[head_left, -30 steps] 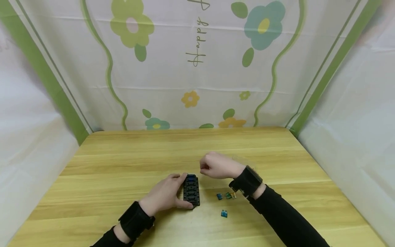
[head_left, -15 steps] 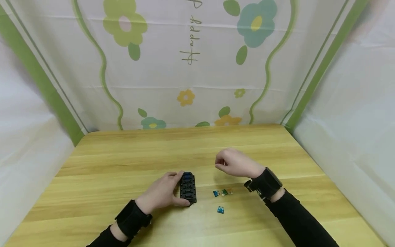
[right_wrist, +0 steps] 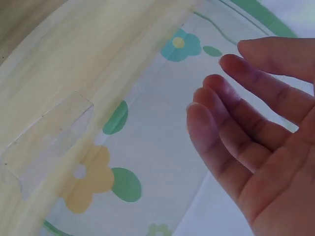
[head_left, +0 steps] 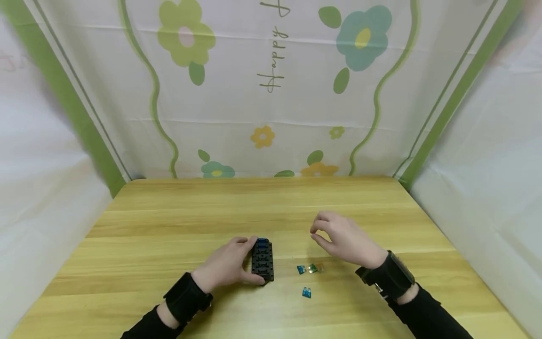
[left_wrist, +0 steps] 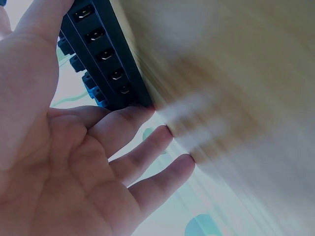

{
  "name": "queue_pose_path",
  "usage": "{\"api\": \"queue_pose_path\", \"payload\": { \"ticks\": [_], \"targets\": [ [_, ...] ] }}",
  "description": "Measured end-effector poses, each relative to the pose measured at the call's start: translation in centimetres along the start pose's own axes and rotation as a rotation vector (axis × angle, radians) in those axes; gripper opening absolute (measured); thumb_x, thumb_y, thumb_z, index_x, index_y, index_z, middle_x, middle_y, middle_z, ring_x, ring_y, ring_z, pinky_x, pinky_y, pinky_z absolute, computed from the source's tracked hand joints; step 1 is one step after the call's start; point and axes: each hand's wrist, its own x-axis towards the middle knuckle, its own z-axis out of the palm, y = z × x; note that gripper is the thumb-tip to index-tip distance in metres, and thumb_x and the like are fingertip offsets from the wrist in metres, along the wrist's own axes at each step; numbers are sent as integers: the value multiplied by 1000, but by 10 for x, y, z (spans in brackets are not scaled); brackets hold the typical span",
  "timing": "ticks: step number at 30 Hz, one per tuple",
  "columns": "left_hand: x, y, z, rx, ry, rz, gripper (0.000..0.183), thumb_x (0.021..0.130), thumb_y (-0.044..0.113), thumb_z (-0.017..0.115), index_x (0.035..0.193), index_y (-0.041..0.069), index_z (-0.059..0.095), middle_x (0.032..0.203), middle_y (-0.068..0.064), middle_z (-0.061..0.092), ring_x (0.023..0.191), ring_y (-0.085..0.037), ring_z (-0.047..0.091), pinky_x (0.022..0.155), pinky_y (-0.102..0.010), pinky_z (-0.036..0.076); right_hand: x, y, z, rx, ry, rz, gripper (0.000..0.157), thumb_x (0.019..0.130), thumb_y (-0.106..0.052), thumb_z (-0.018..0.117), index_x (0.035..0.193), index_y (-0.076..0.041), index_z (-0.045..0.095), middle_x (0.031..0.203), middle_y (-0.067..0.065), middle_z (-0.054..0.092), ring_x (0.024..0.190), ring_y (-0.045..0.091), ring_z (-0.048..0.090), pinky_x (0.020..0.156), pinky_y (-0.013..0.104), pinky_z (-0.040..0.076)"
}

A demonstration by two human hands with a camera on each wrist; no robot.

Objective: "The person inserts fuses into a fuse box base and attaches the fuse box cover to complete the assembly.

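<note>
Fuse block (head_left: 263,260) sits gripped by the left hand (head_left: 224,266); the right hand (head_left: 348,239), fingers (right_wrist: 203,129) loosely curved, holds nothing.

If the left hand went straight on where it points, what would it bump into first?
The block, most likely; the left hand is touching it, though exact depth is unclear.

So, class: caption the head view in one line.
Left grip holds a black block; right grip hovers empty near small coloured pieces.
</note>
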Motion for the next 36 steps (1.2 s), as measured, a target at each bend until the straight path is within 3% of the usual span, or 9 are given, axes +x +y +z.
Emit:
{"api": "queue_pose_path", "payload": {
  "ticks": [8,16,25,31,36],
  "targets": [
    [2,3,2,-9,-6,5,105,72,69,66,147,4,34,135,-22,45,124,-34,44,96,-45,40,-8,-14,2,-169,84,-192,8,83,-12,70,89,-13,66,83,-5,50,70,7,45,57,20,40],
    [9,4,4,-10,-18,19,105,73,70,64,148,5,33,136,-20,45,126,-32,43,97,-44,40,-19,-25,2,-161,85,-247,10,80,-13,72,83,-17,63,78,-9,45,65,3,37,53,14,32],
    [9,-1,4,0,-14,16,106,72,71,64,149,5,32,136,-20,45,126,-32,42,98,-43,39,-21,-34,7,-149,12,-273,15,81,-21,74,74,-22,61,73,-13,34,63,2,29,53,14,25],
    [4,-2,4,6,-14,-5,106,72,71,64,148,5,32,136,-21,45,126,-33,42,98,-44,39,-23,-42,8,-113,-120,-279,21,80,-38,74,73,-22,62,72,-14,33,61,1,29,52,14,22],
    [2,-4,5,2,-6,-10,105,72,70,65,148,5,33,136,-22,44,126,-33,43,97,-44,39,-22,-45,13,-116,-222,-265,31,77,-46,74,66,-25,55,72,-14,36,59,0,31,50,14,25]
  ]
}}
